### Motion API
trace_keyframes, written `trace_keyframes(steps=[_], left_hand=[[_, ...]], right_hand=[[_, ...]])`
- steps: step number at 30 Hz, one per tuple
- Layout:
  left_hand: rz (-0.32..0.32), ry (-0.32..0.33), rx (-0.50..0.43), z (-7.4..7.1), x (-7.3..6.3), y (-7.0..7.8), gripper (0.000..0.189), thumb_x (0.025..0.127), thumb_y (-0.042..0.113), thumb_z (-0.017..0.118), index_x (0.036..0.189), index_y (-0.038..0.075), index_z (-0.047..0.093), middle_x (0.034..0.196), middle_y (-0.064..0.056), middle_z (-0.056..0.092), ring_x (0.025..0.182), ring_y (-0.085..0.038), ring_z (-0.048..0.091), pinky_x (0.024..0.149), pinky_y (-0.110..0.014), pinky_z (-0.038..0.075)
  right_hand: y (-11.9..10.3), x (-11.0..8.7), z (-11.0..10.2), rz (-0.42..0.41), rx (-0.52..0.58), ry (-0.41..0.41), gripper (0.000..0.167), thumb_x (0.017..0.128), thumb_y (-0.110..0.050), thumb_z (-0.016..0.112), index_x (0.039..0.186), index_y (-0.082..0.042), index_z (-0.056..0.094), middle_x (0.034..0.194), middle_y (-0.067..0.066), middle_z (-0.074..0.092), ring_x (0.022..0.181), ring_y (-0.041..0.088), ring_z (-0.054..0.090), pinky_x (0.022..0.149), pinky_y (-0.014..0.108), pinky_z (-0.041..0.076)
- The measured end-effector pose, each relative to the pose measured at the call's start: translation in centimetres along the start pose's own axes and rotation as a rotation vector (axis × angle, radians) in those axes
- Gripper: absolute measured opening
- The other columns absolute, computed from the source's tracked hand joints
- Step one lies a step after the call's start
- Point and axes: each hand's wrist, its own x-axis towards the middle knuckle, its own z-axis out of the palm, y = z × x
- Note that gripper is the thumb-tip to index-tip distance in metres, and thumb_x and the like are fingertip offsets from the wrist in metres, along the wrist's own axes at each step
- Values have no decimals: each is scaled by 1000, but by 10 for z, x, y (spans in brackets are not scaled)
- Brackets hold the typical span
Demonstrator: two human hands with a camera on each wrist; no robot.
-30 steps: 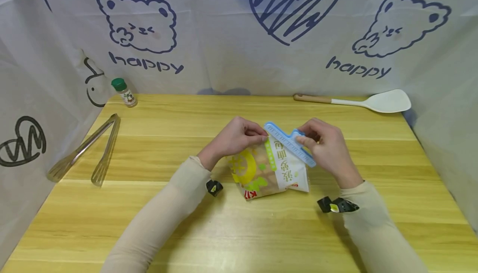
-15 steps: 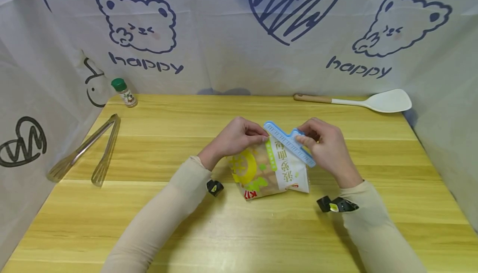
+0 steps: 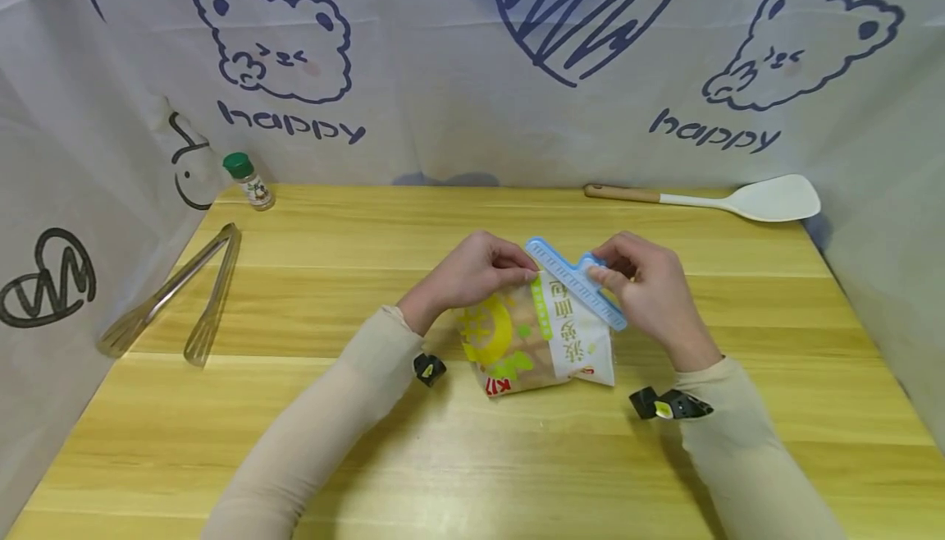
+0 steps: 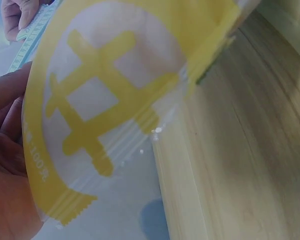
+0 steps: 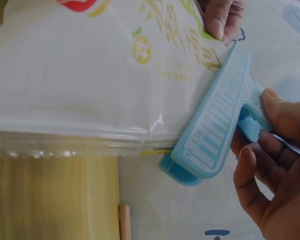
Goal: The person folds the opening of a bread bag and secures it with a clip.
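Observation:
A printed plastic bread bag (image 3: 517, 343), yellow, tan and white, hangs tilted over the middle of the table. My left hand (image 3: 480, 271) pinches its upper edge between thumb and fingers. In the left wrist view the bag's yellow-printed side (image 4: 110, 95) hides part of that hand. My right hand (image 3: 645, 290) grips the handle of a light blue bag clip (image 3: 576, 284). The clip's long bar lies slantwise across the bag's upper right corner. In the right wrist view, the clip (image 5: 215, 120) overlaps the bag's edge, with the right thumb (image 5: 285, 112) on its handle.
Metal tongs (image 3: 177, 290) lie spread on the left of the wooden table (image 3: 472, 474). A green-capped seasoning jar (image 3: 251, 183) stands at the back left corner. Along the back right edge lies a white spatula (image 3: 768, 199) with a wooden handle. White printed cloth (image 3: 428, 72) encloses the table.
The whole head view has shifted slightly. Both hands keep their hold on the bag and the clip, with hardly any movement between them.

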Motion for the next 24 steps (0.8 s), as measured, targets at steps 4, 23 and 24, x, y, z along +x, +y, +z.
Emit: trace_keyframes(steps=[4,23,24], left_hand=[[10,-11,0,0,1,1,14,95,10,67,101,2,76,90,-1,72,75,-13,65,65,-26,51],[-31,-33,31,-5,-1,-1,15,95,15,68,103,5,76,90,2,72,75,-13,65,68,-27,50],[-29,-37,45,-6,-2,-2,15,95,15,68,103,6,76,90,3,72,75,-13,65,68,-27,50]], right_hand=[[0,0,0,6,1,-4,4,92,-6,69,95,-5,70,87,4,65,69,20,53,60,31,42],[5,0,-2,10,48,-98,23,96,-18,67,113,-3,69,100,5,67,84,21,61,75,42,51],[5,0,-2,11,48,-99,23,96,-19,67,113,-3,69,100,5,67,85,21,61,75,42,51]])
